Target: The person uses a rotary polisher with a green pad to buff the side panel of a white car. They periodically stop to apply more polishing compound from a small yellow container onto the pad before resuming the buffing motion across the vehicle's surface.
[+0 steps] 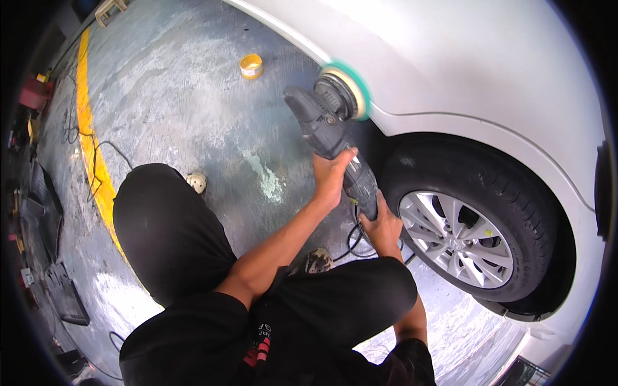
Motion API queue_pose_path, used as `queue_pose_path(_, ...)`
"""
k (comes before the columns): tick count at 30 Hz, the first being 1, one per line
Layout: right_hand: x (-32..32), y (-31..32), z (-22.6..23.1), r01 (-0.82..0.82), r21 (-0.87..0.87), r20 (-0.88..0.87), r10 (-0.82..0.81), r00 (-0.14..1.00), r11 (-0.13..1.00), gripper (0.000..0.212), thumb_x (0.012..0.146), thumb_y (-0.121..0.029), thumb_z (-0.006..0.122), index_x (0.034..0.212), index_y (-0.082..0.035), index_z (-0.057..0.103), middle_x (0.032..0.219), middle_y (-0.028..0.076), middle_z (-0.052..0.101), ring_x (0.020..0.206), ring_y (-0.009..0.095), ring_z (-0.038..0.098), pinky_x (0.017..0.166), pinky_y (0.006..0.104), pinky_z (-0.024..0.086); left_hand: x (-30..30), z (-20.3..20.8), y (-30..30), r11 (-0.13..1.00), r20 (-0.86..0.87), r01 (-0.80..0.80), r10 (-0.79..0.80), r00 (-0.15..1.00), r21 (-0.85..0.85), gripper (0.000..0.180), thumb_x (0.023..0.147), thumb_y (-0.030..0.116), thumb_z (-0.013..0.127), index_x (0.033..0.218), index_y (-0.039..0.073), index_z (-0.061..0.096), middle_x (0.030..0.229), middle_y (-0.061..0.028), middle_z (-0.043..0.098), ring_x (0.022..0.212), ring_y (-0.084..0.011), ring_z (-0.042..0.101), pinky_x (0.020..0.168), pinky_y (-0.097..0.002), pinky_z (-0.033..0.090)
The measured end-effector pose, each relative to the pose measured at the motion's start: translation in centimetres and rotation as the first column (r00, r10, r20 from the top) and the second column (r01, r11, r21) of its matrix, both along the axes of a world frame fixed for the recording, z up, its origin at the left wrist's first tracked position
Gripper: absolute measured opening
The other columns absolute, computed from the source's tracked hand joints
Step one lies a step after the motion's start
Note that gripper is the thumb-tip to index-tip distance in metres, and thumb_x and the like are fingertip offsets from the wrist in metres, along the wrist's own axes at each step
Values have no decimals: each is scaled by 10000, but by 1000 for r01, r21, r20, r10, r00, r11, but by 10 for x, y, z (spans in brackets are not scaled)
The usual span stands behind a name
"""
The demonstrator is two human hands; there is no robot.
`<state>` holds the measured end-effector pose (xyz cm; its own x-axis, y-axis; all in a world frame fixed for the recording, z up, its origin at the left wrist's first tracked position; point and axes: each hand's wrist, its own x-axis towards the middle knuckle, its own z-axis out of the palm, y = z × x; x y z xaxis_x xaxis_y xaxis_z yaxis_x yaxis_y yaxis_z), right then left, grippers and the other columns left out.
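A dark grey car polisher [329,128] is held between both my hands, slanting up from lower right to upper left. My left hand [333,174] grips the middle of its body. Around the rear end of the polisher my right hand [383,224] is closed. The round green-edged foam pad [353,90] rests against the lower side panel of the white car [463,58], just ahead of the wheel arch. The pad's rim is blurred. Fingers on the far side of the tool are partly hidden.
A car wheel [457,238] with silver spokes stands right of my hands. A yellow tub [251,66] sits on the worn grey floor. Black cable [354,243] loops below the polisher. Farther left run a yellow floor line [87,122] and dark panels [44,199].
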<state>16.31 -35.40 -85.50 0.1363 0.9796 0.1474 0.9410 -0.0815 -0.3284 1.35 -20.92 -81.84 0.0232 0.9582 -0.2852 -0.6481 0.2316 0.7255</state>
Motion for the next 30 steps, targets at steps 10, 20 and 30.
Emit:
queue_pose_path(10,-55,137,27,-124,-58,20,126,992,991,833,779,-330,866,1492,-121,490,1066,172,761,826,366,746,683,464,589,-62,-6,125,985,49,-157,160,986,-69,453,824,98,809,1209,60,574,1062,-39,618,943,-160,628,856,-362,534)
queue_pose_path(20,-147,290,69,-131,-157,41,139,989,979,741,835,-368,812,1474,-152,504,1009,172,769,862,371,754,717,480,593,-146,5,273,945,110,-324,327,939,-42,351,799,123,813,1083,8,641,967,-68,645,821,-181,644,754,-356,549)
queue_pose_path(30,-237,427,89,-114,-129,187,137,973,985,701,860,-402,792,1452,-136,526,957,184,765,842,377,746,726,493,581,-231,9,408,954,240,-278,298,924,-115,327,790,134,816,1036,-7,654,938,-98,673,758,-207,675,693,-386,583)
